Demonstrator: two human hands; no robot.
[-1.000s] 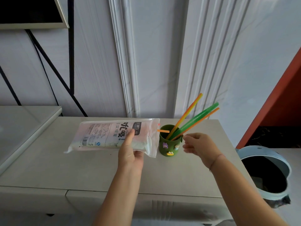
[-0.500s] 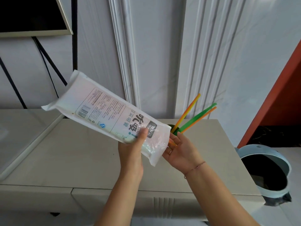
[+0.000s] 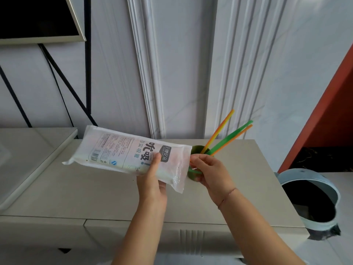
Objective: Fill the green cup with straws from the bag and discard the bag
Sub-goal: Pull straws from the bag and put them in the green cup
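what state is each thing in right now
bag: held off the counter, tilted, mouth by the cup
left hand: grip shut on the bag
right hand: fingers at the bag mouth, pinching a straw end
cup: upright on the counter, part hidden
straws: in the cup, leaning right
bin: open, dark liner inside

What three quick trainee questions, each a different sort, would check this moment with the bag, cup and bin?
1. True or false: the left hand holds the bag above the counter.
2. Multiple choice: the straws already in the cup lean toward the A) left, B) right, C) stand upright.
3. Fill in: the right hand has its fingers at the bag's ____ end, beside the cup.

The bin stands to the right of the counter.

Key: 1 true; 2 B; 3 open.
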